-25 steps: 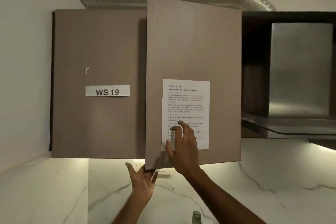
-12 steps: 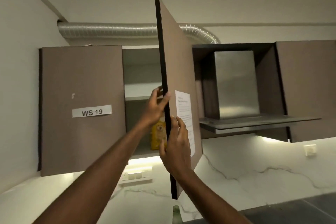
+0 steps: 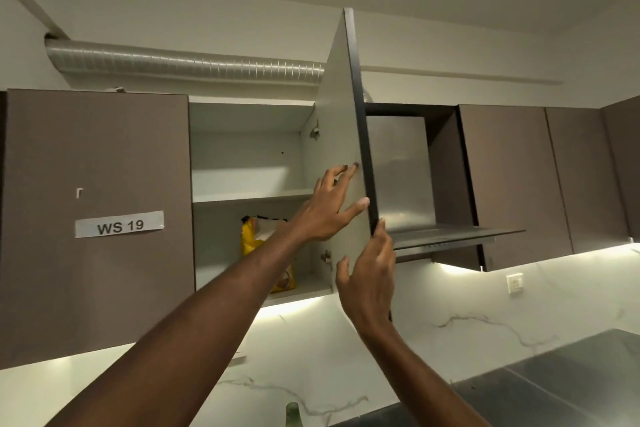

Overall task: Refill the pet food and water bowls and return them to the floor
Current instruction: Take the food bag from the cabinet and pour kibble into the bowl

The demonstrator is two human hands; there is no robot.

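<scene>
A yellow pet food bag [image 3: 250, 236] stands on the lower shelf of an open wall cabinet, partly hidden behind my left forearm. The cabinet door [image 3: 341, 135] is swung wide, its pale inner face toward me. My left hand [image 3: 327, 208] lies flat against that inner face with fingers spread. My right hand [image 3: 369, 282] grips the door's dark lower edge, thumb on the inside and fingers around the outside. No bowls are in view.
A closed cabinet door labelled WS 19 [image 3: 119, 226] is at the left. A steel range hood [image 3: 429, 232] hangs right of the open door, with a ribbed duct [image 3: 187, 62] above. A bottle top [image 3: 292, 414] shows at the bottom edge. A dark counter [image 3: 540, 388] lies lower right.
The door has swung from nearly closed to wide open, showing the shelves and the yellow bag. My left hand moved from the door's edge onto its inner face.
</scene>
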